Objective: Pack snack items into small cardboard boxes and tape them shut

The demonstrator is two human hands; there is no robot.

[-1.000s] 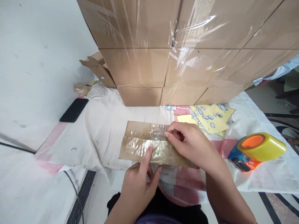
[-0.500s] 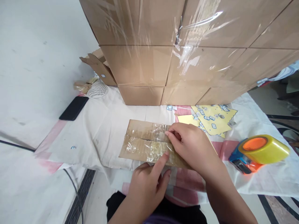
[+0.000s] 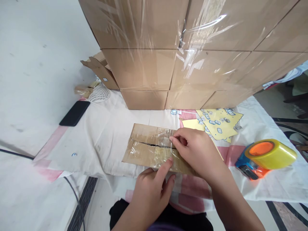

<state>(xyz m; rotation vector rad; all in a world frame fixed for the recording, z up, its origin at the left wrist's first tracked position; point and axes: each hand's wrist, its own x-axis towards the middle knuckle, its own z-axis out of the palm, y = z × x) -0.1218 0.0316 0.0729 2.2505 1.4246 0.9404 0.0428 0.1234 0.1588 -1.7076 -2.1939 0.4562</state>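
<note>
from the head camera we see a flat cardboard piece [image 3: 146,149], covered in clear tape, lying on the white cloth [image 3: 106,141] in front of stacked cardboard boxes [image 3: 173,54]. our right hand [image 3: 194,150] pinches the tape at the cardboard's split. our left hand [image 3: 150,189] presses one extended finger on its near edge. a tape dispenser [image 3: 264,157] sits well apart to the right.

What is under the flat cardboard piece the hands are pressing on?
The flat cardboard piece lies on a white and pink cloth, which shows around its left, far and near edges. Its right end is hidden by the right hand, so what lies beneath there cannot be seen.
</note>
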